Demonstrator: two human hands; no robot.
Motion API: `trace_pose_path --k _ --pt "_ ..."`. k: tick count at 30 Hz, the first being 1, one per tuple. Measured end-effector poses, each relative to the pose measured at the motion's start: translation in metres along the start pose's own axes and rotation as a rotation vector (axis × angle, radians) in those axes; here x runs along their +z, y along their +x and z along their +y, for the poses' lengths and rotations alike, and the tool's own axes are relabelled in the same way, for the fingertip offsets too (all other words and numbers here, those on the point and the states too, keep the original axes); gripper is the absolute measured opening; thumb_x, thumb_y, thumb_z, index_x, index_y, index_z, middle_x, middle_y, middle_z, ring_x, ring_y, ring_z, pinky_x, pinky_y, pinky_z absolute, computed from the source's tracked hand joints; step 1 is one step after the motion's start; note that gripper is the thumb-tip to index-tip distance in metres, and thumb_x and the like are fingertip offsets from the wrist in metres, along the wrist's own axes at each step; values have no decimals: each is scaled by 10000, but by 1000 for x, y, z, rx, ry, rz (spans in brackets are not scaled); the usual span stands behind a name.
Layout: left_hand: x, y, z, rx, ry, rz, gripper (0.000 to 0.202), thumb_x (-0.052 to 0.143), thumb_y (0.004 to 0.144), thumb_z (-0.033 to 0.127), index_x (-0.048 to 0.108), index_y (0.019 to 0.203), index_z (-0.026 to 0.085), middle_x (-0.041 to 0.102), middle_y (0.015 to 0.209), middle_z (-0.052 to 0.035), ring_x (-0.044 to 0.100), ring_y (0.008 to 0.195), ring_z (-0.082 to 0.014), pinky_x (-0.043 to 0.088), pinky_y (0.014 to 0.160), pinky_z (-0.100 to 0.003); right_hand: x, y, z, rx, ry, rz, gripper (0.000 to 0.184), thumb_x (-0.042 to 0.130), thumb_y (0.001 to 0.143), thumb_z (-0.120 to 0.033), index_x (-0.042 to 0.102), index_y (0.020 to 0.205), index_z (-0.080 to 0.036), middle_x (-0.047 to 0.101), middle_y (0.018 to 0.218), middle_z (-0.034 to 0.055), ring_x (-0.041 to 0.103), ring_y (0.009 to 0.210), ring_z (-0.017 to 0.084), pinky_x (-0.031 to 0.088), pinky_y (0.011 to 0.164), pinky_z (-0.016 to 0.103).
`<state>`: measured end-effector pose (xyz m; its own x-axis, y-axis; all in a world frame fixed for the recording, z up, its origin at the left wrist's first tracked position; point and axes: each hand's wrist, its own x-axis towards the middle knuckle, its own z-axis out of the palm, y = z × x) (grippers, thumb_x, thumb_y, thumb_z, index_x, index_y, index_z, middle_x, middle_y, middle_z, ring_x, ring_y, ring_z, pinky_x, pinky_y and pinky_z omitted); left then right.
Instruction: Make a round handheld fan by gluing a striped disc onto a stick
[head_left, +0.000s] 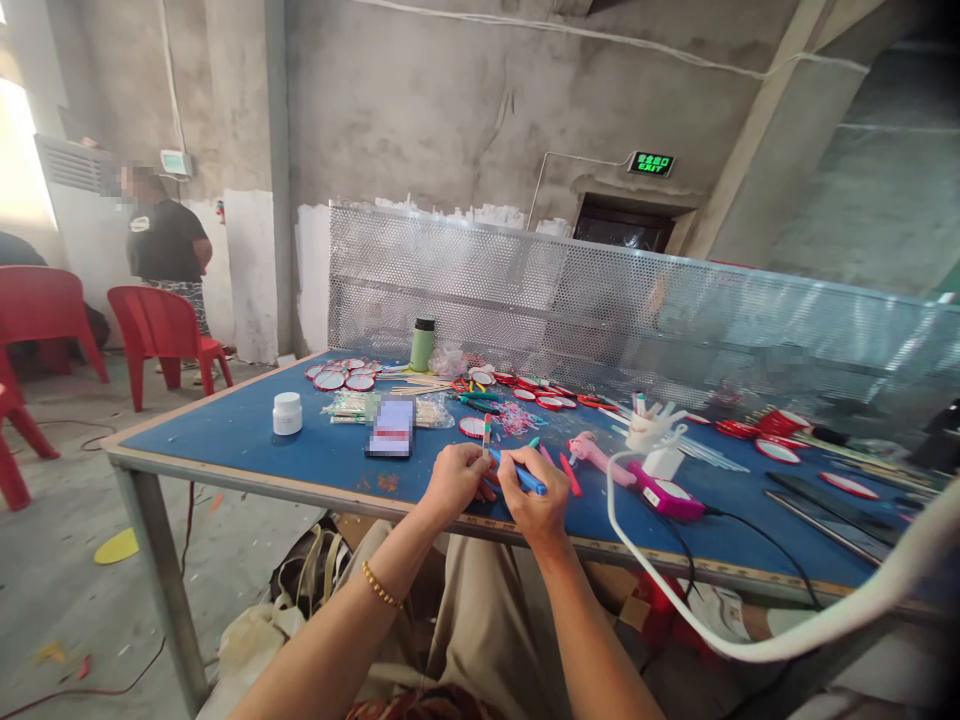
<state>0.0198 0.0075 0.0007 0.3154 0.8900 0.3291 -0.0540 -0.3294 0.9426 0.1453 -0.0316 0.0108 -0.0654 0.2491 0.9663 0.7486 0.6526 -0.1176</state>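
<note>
Over the near edge of the blue-topped table, my left hand [457, 478] pinches a short flat stick [487, 434] that stands upright, with red and green colour on its upper part. My right hand [538, 492] is closed around a blue marker pen [531, 480], its tip end pointing toward the stick. Whether the tip touches the stick I cannot tell. Just beyond my hands lie a red-rimmed round disc [472, 428] and a pile of small pink and blue pieces [520, 418]. Red marker pens [570, 474] lie right of my right hand.
A phone [390, 428] stands propped left of my hands, near a white jar [286, 414] and a green bottle [423, 345]. To the right are a magenta box [667, 497] with a cable and a thick white curved arm [720, 640]. A person [166, 240] stands far left.
</note>
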Motion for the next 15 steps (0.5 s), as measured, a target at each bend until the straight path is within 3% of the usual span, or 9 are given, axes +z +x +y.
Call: trace_pose_path --k 15 --pt "0 0 -1 -4 -26 -2 247 525 865 282 561 654 158 598 496 14 660 480 -140 452 424 -173 0 0 0 2 -11 18 199 547 908 -177 591 717 -204 599 600 -18 544 530 111 432 552 231"
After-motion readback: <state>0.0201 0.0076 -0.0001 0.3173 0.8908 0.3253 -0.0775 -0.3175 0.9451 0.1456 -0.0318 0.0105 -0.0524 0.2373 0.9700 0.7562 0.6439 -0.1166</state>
